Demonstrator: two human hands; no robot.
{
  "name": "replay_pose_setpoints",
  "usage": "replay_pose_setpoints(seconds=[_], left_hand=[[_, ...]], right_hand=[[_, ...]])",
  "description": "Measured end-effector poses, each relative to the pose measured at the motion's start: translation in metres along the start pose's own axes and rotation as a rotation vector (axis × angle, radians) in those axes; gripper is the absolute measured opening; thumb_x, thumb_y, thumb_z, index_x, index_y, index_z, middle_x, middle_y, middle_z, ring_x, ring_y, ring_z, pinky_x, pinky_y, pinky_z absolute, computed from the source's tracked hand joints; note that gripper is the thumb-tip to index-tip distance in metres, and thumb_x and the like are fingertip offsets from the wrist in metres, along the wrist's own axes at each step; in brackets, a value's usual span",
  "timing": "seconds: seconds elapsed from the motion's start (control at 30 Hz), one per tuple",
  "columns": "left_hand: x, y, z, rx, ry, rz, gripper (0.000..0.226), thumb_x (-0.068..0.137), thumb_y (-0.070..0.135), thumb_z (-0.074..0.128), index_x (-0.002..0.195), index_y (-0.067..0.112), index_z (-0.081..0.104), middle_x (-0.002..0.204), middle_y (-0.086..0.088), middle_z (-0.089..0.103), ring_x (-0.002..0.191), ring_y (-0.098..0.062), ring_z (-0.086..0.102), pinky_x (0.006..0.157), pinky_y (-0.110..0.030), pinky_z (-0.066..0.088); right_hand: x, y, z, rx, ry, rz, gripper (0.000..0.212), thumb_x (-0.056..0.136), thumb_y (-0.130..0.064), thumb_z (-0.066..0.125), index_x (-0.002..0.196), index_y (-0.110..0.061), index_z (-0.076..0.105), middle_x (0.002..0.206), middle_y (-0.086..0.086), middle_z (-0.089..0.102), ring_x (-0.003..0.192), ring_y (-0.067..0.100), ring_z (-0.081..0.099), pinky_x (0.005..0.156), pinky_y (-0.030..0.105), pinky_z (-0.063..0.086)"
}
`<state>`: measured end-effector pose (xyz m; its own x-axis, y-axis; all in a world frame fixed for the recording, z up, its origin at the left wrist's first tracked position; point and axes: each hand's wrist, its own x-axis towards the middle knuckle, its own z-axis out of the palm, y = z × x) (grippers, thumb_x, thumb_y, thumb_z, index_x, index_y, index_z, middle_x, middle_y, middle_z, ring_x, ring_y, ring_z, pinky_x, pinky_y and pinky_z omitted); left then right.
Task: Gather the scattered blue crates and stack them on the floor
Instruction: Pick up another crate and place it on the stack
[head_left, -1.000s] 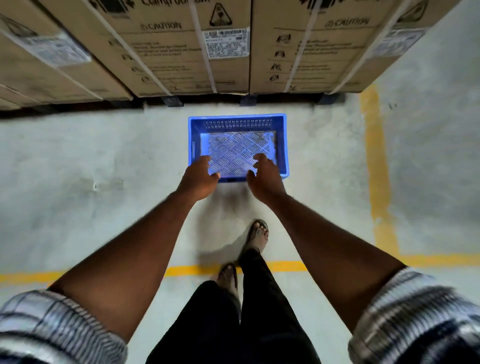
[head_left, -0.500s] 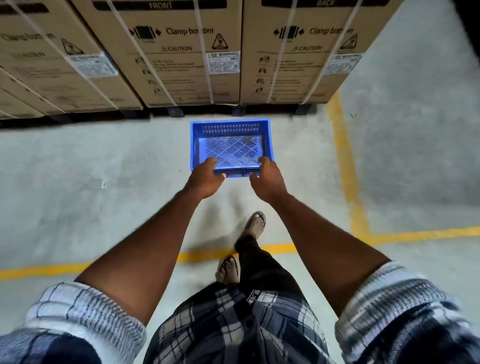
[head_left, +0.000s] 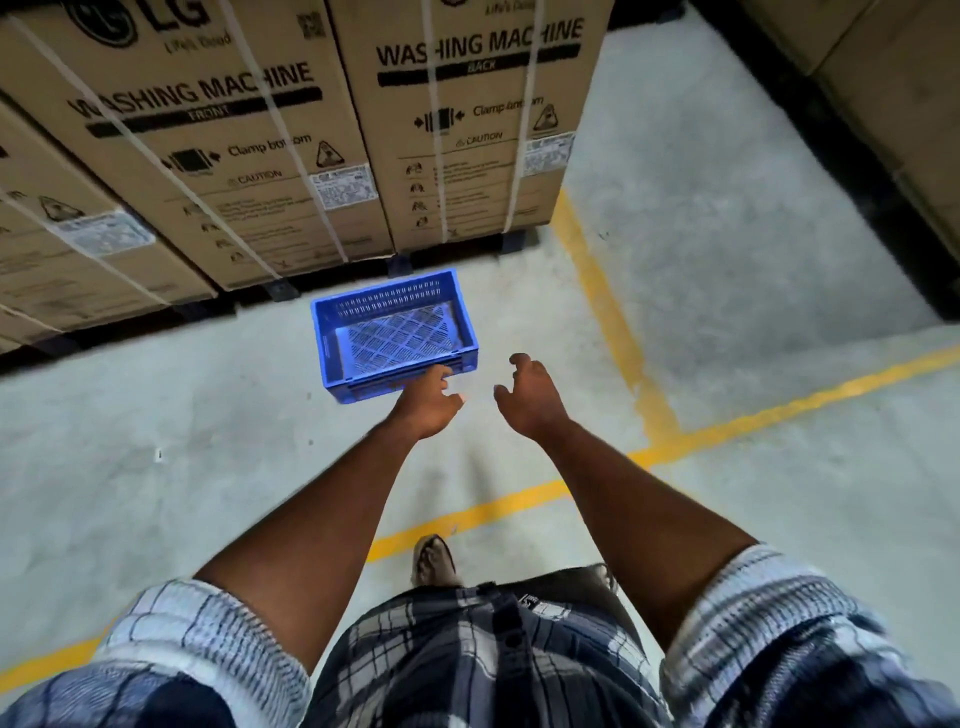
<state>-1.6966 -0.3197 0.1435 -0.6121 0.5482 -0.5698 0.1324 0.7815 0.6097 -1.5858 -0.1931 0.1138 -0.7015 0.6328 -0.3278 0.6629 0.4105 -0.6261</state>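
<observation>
Crate (head_left: 395, 332): blue, open side up, just in front of the cartons (head_left: 291, 156), left of the yellow line (head_left: 608, 312).
Your left hand (head_left: 428, 405): fingers reach the crate's near rim; whether they grip it cannot be told.
Your right hand (head_left: 530, 397): fingers loosely curled, holding nothing, just right of the crate.

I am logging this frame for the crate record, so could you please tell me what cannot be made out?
Head view only:
Whether the left hand grips or merely touches the blue crate: its fingertips are blurred against the near wall.
Any other crates: none inside the frame edges.
Small print on the white label of the cardboard boxes: too small and blurred.
Box tops: cut off by the upper edge.
</observation>
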Motion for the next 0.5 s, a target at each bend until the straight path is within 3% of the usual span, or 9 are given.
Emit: replay_pose_setpoints(seconds=[0.2, 0.37, 0.5], left_hand=[[-0.011, 0.084, 0.096, 0.137, -0.128, 0.076, 0.05, 0.09, 0.024, 0.062, 0.137, 0.016, 0.046, 0.139, -0.008, 0.053, 0.124, -0.024, 0.053, 0.103, -0.034, 0.043], [-0.028, 0.174, 0.207, 0.257, -0.235, 0.19, 0.05, 0.091, 0.026, 0.061, 0.137, 0.016, 0.046, 0.137, -0.007, 0.054, 0.122, -0.024, 0.054, 0.096, -0.028, 0.042], [-0.04, 0.24, 0.299, 0.35, -0.326, 0.302, 0.05, 0.091, 0.026, 0.061, 0.137, 0.016, 0.046, 0.136, -0.007, 0.055, 0.121, -0.025, 0.054, 0.099, -0.032, 0.043]], right_hand=[[-0.039, 0.102, -0.075, 0.023, 0.035, 0.141, 0.059, 0.091, -0.026, 0.057, 0.141, -0.004, 0.035, 0.127, 0.02, 0.053, 0.119, 0.034, 0.051, 0.095, 0.038, 0.044], [-0.082, 0.213, -0.147, 0.064, 0.122, 0.261, 0.059, 0.092, -0.026, 0.057, 0.141, -0.003, 0.033, 0.129, 0.022, 0.05, 0.119, 0.037, 0.051, 0.096, 0.04, 0.044], [-0.124, 0.301, -0.203, 0.127, 0.21, 0.398, 0.059, 0.092, -0.024, 0.055, 0.142, -0.002, 0.032, 0.133, 0.023, 0.047, 0.121, 0.038, 0.05, 0.095, 0.041, 0.044]])
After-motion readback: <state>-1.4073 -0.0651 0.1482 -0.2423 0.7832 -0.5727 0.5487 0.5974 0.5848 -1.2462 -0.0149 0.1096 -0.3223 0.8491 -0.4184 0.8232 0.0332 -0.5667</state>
